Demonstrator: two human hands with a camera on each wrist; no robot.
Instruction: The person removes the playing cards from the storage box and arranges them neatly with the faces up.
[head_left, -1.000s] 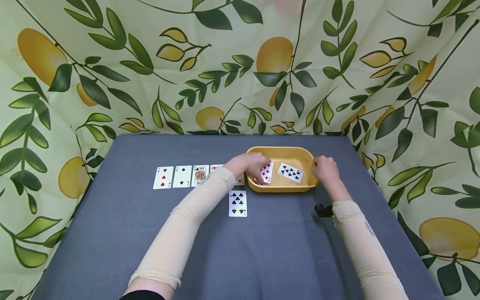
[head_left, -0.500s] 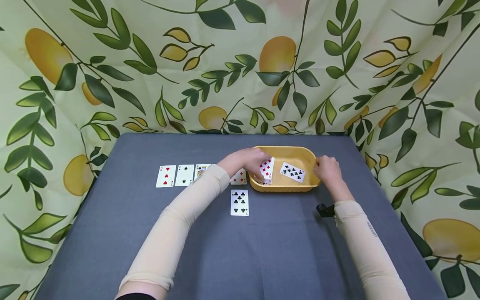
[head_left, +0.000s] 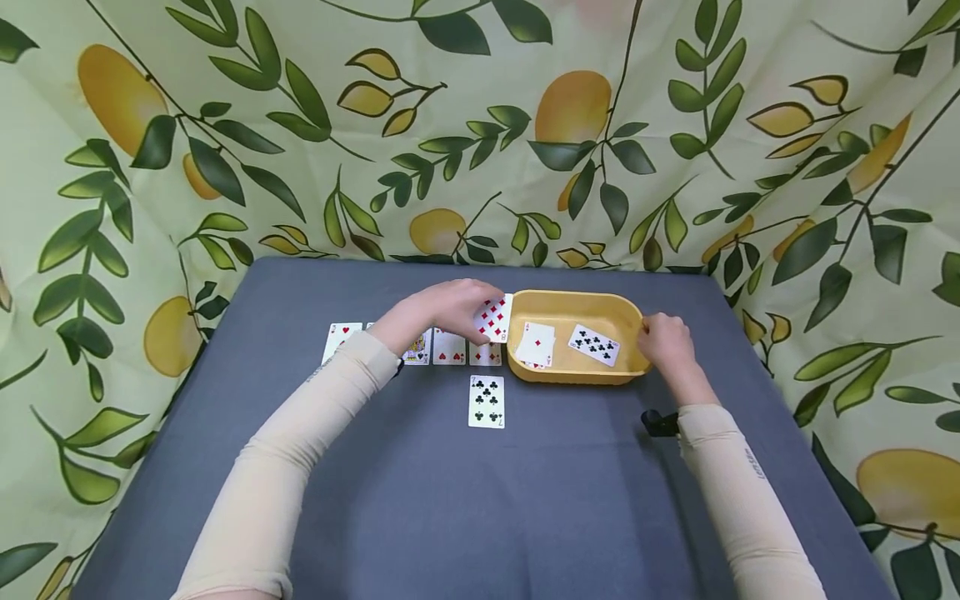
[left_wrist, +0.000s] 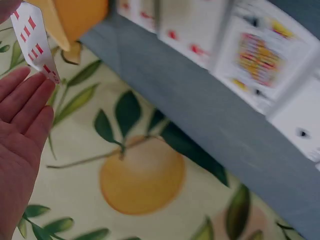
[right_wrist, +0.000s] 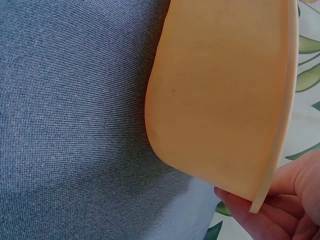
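My left hand (head_left: 459,308) pinches a red diamonds card (head_left: 494,318) just left of the yellow tray (head_left: 577,377), above the right end of a row of cards. In the left wrist view the same card (left_wrist: 32,37) stands between thumb and fingertips of the left hand (left_wrist: 22,115). My right hand (head_left: 667,342) grips the tray's right end; in the right wrist view the fingers of the right hand (right_wrist: 285,205) hold the rim of the tray (right_wrist: 220,90). Inside the tray lie an ace of diamonds (head_left: 536,342) on top of other cards and a clubs card (head_left: 594,345).
The row on the grey table (head_left: 450,500) includes a heart card (head_left: 341,336), a king (head_left: 417,350), another heart card (head_left: 448,347) and a diamonds card (head_left: 485,356), partly behind my left hand and sleeve. A seven of clubs (head_left: 487,402) lies below the row's right end.
My left hand has lifted the diamonds card out of the tray and moved left with it, uncovering the ace of diamonds. My right hand still holds the tray's end.
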